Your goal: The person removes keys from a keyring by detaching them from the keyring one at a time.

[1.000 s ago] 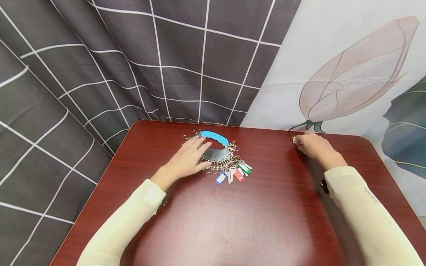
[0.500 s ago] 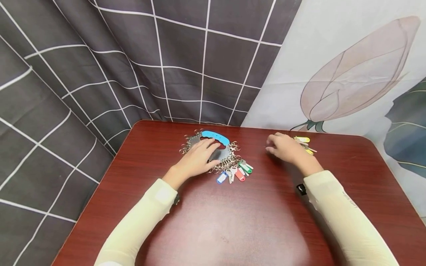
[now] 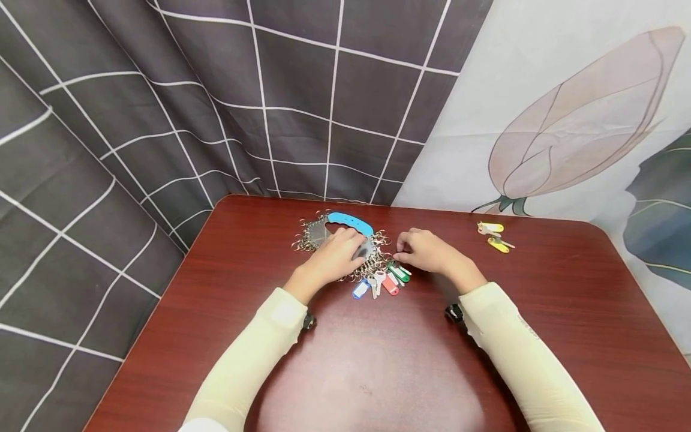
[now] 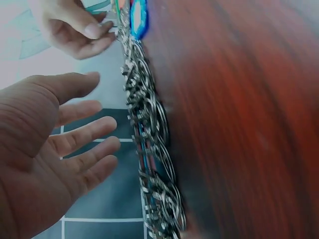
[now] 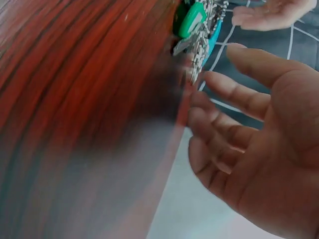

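Key holder (image 3: 315,231), a flat metal plate fringed with clips and rings, lies toward the far side of a red-brown counter (image 3: 540,270), its blue handle (image 3: 351,223) turned away from the person. That layout probably serves reach, leaving the near row of clips facing the worker. A blue tag (image 3: 361,290), a red tag (image 3: 390,285) and a green tag (image 3: 398,273) lie with keys (image 3: 373,288) at the near right edge, bunched in a way that suggests they hang from neighbouring clips. Two yellow tags (image 3: 492,227) lie with keys well apart to the right, seemingly loose from the holder.

The left grip (image 3: 333,255), fingers spread and relaxed, is poised over the plate, perhaps to steady it; nothing is pinched. The right grip (image 3: 424,250) is just beside the clips above the green tag, fingers loosely bent, thumb apart from the index finger, with nothing visible between them.

The left hand covers part of the plate and some clips, and whether it touches the metal cannot be told. The link between each coloured tag and its clip is lost in a tangle of rings. Any writing on the labels is too small to read, and the right wrist view blurs much of the wood.
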Motion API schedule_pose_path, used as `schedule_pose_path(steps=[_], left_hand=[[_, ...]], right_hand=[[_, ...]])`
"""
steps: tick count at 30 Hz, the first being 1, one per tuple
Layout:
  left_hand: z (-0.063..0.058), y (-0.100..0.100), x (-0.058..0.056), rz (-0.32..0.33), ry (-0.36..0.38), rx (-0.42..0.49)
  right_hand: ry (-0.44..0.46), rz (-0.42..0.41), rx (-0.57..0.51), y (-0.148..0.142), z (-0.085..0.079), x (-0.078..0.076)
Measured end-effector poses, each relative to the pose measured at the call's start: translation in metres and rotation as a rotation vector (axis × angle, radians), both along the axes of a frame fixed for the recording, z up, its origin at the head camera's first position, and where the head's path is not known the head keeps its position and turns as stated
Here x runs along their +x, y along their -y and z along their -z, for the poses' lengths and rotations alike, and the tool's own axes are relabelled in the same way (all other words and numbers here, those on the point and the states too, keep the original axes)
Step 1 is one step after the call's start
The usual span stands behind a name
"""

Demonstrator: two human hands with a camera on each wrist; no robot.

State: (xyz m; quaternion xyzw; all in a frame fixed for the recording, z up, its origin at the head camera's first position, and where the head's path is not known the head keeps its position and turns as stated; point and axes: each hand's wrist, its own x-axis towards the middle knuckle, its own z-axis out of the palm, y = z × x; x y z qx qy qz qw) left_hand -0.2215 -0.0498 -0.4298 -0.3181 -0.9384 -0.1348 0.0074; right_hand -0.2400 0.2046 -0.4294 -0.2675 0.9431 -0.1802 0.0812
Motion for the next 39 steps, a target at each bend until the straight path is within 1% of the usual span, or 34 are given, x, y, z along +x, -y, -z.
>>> schedule_pose_path(steps=[5, 9, 12, 16, 21, 24, 28, 31, 39], left_hand=[[-0.003, -0.013, -0.003, -0.029, 0.05, -0.006], [-0.004, -0.024, -0.007, -0.029, 0.067, -0.007], [-0.004, -0.032, -0.009, -0.031, 0.076, -0.002], [-0.003, -0.041, -0.012, -0.035, 0.076, -0.023], [0.0, -0.05, -0.015, -0.035, 0.105, -0.047], [0.001, -0.054, -0.017, -0.03, 0.127, -0.064], [0.004, -0.059, -0.019, -0.029, 0.146, -0.068], [0.005, -0.062, -0.02, -0.036, 0.156, -0.052], [0.011, -0.062, -0.023, -0.044, 0.17, 0.01]], right_hand=[[0.018, -0.014, 0.009, 0.009, 0.004, -0.001], [0.033, -0.015, 0.019, 0.015, 0.005, -0.003], [0.065, 0.002, 0.023, 0.018, 0.004, -0.003], [0.101, 0.036, 0.034, 0.02, 0.002, -0.003], [0.119, 0.063, 0.057, 0.022, 0.003, -0.003], [0.113, 0.078, 0.033, 0.021, 0.005, -0.005], [0.099, 0.104, -0.049, 0.018, 0.007, -0.006], [0.086, 0.104, -0.103, 0.016, 0.008, -0.006], [0.075, 0.109, -0.191, 0.011, 0.011, -0.006]])
